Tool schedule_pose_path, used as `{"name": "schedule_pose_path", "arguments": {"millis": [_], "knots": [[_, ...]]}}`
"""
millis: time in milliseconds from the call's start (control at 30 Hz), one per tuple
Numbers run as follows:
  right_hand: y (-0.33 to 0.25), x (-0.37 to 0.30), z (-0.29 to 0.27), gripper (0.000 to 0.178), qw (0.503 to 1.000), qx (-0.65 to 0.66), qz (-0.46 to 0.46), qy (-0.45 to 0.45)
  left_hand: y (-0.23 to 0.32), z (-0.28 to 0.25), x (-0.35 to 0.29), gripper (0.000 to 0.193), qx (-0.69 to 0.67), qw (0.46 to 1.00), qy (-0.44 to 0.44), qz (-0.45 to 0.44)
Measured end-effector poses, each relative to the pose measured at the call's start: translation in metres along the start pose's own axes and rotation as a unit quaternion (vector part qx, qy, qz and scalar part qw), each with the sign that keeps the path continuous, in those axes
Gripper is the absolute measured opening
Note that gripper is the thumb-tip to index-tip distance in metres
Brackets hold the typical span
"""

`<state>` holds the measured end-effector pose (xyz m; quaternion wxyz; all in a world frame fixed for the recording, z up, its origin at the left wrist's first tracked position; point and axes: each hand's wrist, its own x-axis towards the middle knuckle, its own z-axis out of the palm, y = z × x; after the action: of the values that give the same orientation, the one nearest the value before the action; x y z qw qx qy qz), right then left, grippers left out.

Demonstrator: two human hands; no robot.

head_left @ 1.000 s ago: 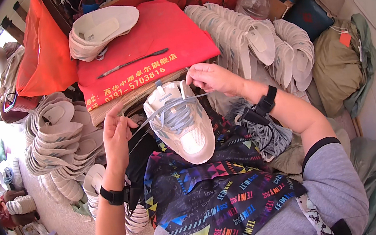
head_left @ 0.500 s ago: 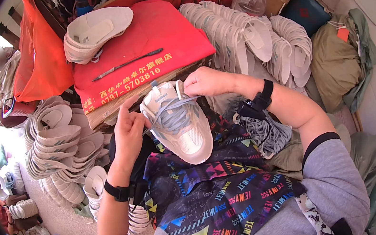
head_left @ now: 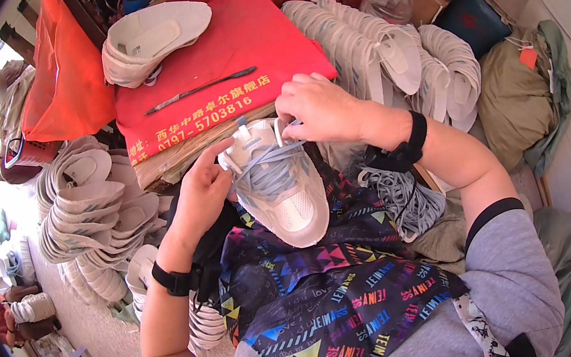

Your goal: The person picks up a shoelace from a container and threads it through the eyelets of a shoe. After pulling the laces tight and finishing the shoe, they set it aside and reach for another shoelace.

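Note:
A white and grey shoe upper point(head_left: 289, 203) with pale blue laces point(head_left: 266, 170) crossed over its tongue lies in my lap, toe toward me. My left hand point(head_left: 204, 193) grips its left collar edge, the index finger laid along the rim and the other fingers curled. On the opposite side, my right hand point(head_left: 319, 108) is closed at the right collar edge, thumb near the top of the lacing. Its fingertips are partly hidden. Under the shoe is a dark, colourfully printed apron point(head_left: 347, 308).
A red-covered bench point(head_left: 225, 59) stands ahead, bearing a thin dark tool point(head_left: 200, 90) and more shoe uppers point(head_left: 153, 40). Stacked uppers flank it at left point(head_left: 90, 213) and right point(head_left: 353, 37). A bundle of blue-grey laces point(head_left: 405, 202) sits right of my lap.
My right hand has let go of the lace strand it pulled sideways and risen to the collar edge. My left hand has shifted onto the left collar edge. The strands now lie slacker across the tongue.

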<state>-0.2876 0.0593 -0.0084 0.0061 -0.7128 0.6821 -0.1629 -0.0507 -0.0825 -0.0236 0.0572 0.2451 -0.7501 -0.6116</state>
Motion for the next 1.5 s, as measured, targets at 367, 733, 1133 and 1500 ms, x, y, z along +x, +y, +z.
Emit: {"name": "schedule_pose_path", "arguments": {"millis": [367, 733, 1133, 1500], "knots": [[0.042, 0.017, -0.001, 0.026, 0.823, 0.492, 0.104, -0.265, 0.023, -0.011, 0.017, 0.035, 0.165, 0.986, -0.027, 0.017], [0.033, 0.026, 0.004, 0.025, 0.894, 0.354, 0.041, -0.273, 0.011, -0.042, 0.031, 0.014, 0.213, 0.965, -0.111, 0.107], [0.000, 0.039, 0.015, 0.018, 0.848, 0.481, 0.220, 0.017, 0.002, 0.004, 0.032, 0.015, 0.015, 0.975, 0.198, 0.100], [-0.036, -0.008, 0.009, 0.024, 0.999, 0.049, -0.016, 0.010, 0.011, 0.022, -0.012, 0.025, 0.351, 0.889, 0.171, 0.238]]}}
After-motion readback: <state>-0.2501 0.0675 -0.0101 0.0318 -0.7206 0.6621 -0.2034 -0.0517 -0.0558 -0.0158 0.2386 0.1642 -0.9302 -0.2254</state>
